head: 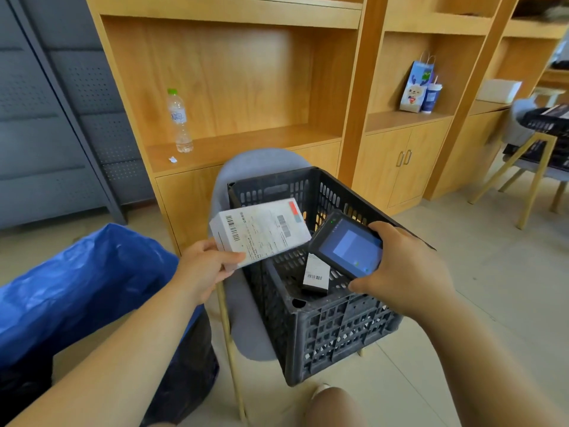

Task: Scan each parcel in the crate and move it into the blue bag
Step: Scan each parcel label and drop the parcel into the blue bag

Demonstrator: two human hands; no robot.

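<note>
**While held over the crate (338,331), a parcel (261,232) is kept beside the scanner (349,249)**

While the crate is carried on a grey chair (246,318), the white parcel is held above its left rim by the left hand (206,266). The thumb is pressed on the labelled top face and the fingers are curled beneath the near corner. The parcel is tilted, with its barcodes turned upward. Just to its right, the dark scanner is gripped by the right hand (406,272), with fingers wrapped round the far edge and the thumb laid along the near edge. Its lit blue screen is turned toward the camera. Its upper left corner is seen just beside the parcel; whether they touch cannot be told. A second parcel (315,275), dark with a white barcode label, is seen lying on the crate floor below the scanner. The blue bag (77,278) is stood open on the floor at the left, near the chair. Behind, a water bottle (179,121) is stood upright on a wooden shelf (234,146).
</note>
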